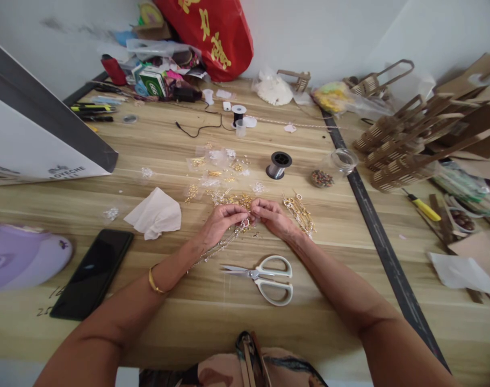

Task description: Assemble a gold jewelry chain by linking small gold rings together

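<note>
My left hand [223, 222] and my right hand [269, 215] meet over the middle of the table, fingertips nearly touching. The left thumb and fingers pinch the end of a silver chain [218, 248], which trails down to the left along the wrist. My right fingers are closed in a pinch beside it; what lies between them is too small to make out. Gold beads and findings [240, 200] are spread just beyond the fingertips. Finished-looking gold chains [299, 212] lie right of my right hand. Scissors with white handles [274, 277] rest nearer me, blades pointing left.
Behind the hands stand a wire spool [279, 164] and a heap of dark mixed beads [322, 178]. A tissue [155, 214], a phone [92, 274] and a large box [47, 129] are on the left. Wooden baskets [394, 140] crowd the right, with a yellow-handled tool [424, 207].
</note>
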Tool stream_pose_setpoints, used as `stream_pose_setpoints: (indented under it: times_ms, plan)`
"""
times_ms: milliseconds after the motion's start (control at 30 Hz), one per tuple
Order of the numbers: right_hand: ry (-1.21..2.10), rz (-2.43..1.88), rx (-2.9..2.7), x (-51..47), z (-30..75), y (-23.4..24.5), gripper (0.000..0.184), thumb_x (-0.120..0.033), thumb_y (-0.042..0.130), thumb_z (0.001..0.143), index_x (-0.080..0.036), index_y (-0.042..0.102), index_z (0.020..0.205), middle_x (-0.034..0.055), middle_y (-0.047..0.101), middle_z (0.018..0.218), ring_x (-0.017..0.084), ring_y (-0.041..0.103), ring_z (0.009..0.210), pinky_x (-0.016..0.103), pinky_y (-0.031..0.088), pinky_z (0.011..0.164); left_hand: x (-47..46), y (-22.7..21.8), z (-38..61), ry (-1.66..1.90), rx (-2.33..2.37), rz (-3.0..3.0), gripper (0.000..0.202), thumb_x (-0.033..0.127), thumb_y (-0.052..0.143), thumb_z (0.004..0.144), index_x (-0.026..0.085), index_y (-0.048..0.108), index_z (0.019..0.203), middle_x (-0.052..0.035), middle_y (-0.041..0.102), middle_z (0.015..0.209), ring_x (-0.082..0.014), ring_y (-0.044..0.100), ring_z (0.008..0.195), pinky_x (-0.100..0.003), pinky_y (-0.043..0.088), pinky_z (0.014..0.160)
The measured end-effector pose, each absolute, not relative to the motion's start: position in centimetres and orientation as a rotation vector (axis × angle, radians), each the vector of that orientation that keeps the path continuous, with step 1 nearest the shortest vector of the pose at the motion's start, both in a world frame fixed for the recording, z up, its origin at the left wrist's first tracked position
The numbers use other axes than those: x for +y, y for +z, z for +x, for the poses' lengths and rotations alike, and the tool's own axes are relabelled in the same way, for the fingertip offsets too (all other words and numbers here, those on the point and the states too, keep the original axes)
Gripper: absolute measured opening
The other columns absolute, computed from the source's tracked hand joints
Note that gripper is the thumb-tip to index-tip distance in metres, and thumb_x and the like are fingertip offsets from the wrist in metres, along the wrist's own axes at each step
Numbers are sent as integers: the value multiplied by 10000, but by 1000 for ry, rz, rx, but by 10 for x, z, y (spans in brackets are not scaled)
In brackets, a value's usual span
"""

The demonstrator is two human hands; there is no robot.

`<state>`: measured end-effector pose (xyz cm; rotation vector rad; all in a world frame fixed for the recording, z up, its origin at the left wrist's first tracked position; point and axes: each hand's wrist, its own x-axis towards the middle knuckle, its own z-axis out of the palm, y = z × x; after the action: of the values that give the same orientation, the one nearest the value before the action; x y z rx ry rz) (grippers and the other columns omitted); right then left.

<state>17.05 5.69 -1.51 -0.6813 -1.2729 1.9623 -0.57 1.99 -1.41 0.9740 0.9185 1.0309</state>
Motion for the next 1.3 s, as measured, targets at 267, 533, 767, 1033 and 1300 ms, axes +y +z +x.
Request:
stream_pose_setpoints:
  times_ms: [267, 533, 767, 1033, 1300]
  plan:
    - [1965, -668, -1294, 57, 171, -15, 237, -372, 674, 773, -156, 577, 767, -8, 559, 673, 108, 524, 631, 244, 441, 624, 19, -13, -5, 1025, 906, 975, 179, 289, 717, 705, 135, 690, 794, -35, 692, 752, -131, 604, 679, -265, 449, 694]
    - [1953, -646, -1328, 57, 171, -16, 230, -369, 667, 782, -156, 581, 771, -6, 564, 678, 106, 520, 633, 237, 433, 626, 19, -13, -6, 1013, 911, 986, 176, 289, 709, 715, 137, 695, 805, -32, 705, 770, -128, 613, 696, -251, 442, 692]
    - [1958, -623, -1345, 57, 172, -16, 208, -352, 654, 798, -155, 587, 785, -6, 568, 687, 103, 528, 641, 230, 436, 632, 20, -14, -6, 1012, 921, 1004, 187, 294, 705, 717, 131, 695, 809, -36, 701, 758, -129, 605, 682, -250, 439, 675]
    - [1935, -623, -1357, 57, 172, -17, 201, -342, 653, 802, -151, 591, 795, -8, 573, 684, 98, 532, 634, 227, 445, 627, 20, -15, -6, 999, 910, 1005, 173, 286, 697, 734, 140, 698, 826, -30, 697, 771, -123, 602, 686, -247, 436, 679]
    - [1908, -644, -1376, 57, 171, -16, 186, -331, 657, 801, -153, 606, 799, -10, 590, 674, 91, 545, 613, 218, 458, 615, 20, -15, -7, 1003, 918, 1025, 197, 304, 688, 737, 130, 696, 830, -41, 687, 763, -130, 597, 690, -257, 437, 689]
